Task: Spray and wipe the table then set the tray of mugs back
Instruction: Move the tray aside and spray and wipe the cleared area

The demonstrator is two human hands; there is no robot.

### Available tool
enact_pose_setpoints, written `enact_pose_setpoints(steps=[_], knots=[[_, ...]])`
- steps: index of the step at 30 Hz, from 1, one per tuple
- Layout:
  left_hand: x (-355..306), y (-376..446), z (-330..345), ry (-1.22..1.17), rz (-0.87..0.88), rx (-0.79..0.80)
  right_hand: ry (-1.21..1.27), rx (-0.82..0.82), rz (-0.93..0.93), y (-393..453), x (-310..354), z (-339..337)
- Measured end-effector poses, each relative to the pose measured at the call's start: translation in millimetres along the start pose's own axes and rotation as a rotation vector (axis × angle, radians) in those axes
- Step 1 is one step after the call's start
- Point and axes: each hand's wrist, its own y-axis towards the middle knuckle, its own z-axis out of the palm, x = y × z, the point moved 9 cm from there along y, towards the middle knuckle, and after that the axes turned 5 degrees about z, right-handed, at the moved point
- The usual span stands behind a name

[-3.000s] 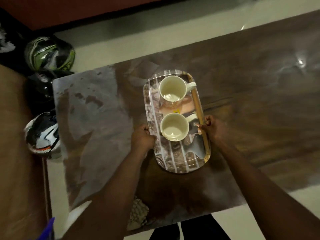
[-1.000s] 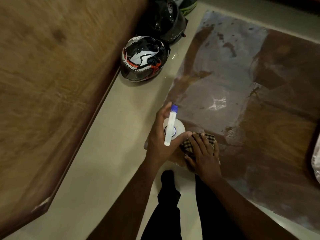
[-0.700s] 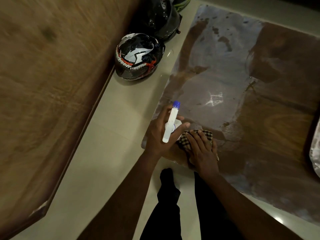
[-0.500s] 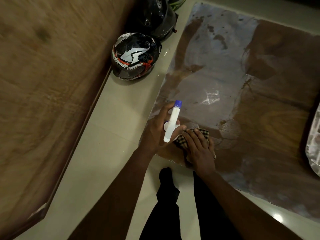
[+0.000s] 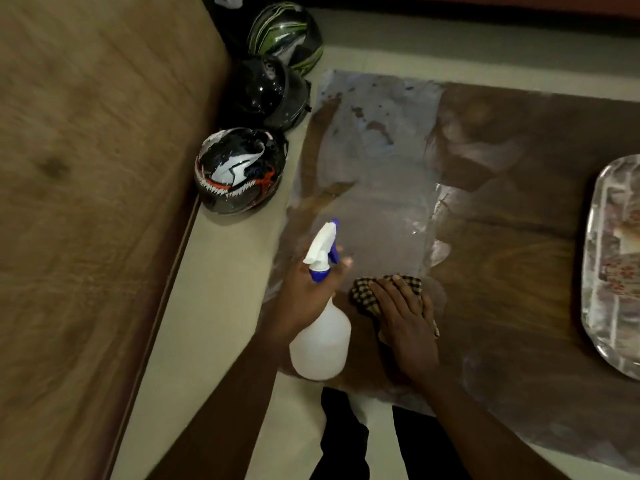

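Observation:
My left hand (image 5: 304,299) grips the neck of a white spray bottle (image 5: 322,337) with a blue trigger, lifted and tilted, its nozzle aimed over the table (image 5: 502,271). My right hand (image 5: 405,320) lies flat on a checked cloth (image 5: 367,292) near the table's front left edge, fingers straight, pressing it down. The table is a low wooden top with a pale, worn patch on its left half. The patterned tray (image 5: 602,271) sits at the table's right, cut off by the frame edge; the mugs are out of view.
Three motorcycle helmets stand on the floor left of the table: a black-white-red helmet (image 5: 239,169), a black helmet (image 5: 266,91) and a green-streaked helmet (image 5: 284,32). A brown sofa (image 5: 90,202) fills the left side. My legs (image 5: 346,438) are at the table's front edge.
The tray was set down at the right and I turned left. My left hand has raised and tipped the bottle so its body shows. My right hand stays on the cloth.

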Motion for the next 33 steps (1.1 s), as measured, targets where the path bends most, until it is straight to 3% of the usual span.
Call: enact_pose_setpoints(steps=[7, 11, 13, 15, 17, 19, 24, 26, 28, 31, 33], knots=[[-28.8, 64.6, 39.9, 0.097, -0.153, 0.014, 0.01, -0.04, 0.081, 49.0, -16.7, -15.3], [-41.7, 89.5, 67.5, 0.204, -0.18, 0.268, -0.024, -0.057, 0.032, 51.5, -18.6, -9.6], [-36.0, 101.1, 55.9, 0.233, -0.24, 0.193, -0.041, -0.063, 0.053, 56.2, -21.2, -11.0], [-31.2, 112.5, 40.0, 0.335, -0.194, 0.1, -0.047, -0.072, 0.068, 60.9, -21.4, -11.9], [-29.3, 118.6, 46.9, 0.339, -0.155, 0.209, -0.048, -0.11, 0.082, 71.4, -21.8, -15.6], [-34.0, 119.6, 58.2, 0.33, -0.112, 0.363, -0.046, -0.152, 0.159, 94.7, -28.6, -25.9], [-43.0, 152.0, 41.3, 0.171, -0.022, 0.325, -0.019, -0.353, 0.497, 180.0, -35.1, -53.6], [-46.1, 162.4, 39.8, 0.156, -0.035, 0.424, 0.024, -0.409, 0.436, 193.8, 0.5, -44.5], [-46.3, 167.1, 40.3, 0.143, -0.11, 0.533, 0.017, -0.389, 0.212, 180.2, 49.4, -30.8], [-45.6, 187.1, 19.3, 0.183, -0.126, 0.462, -0.141, -0.178, -0.098, 130.5, 70.8, -9.3], [-45.4, 197.8, 9.1, 0.162, -0.11, 0.447, -0.197, -0.152, -0.022, 116.9, 29.2, -11.8]])
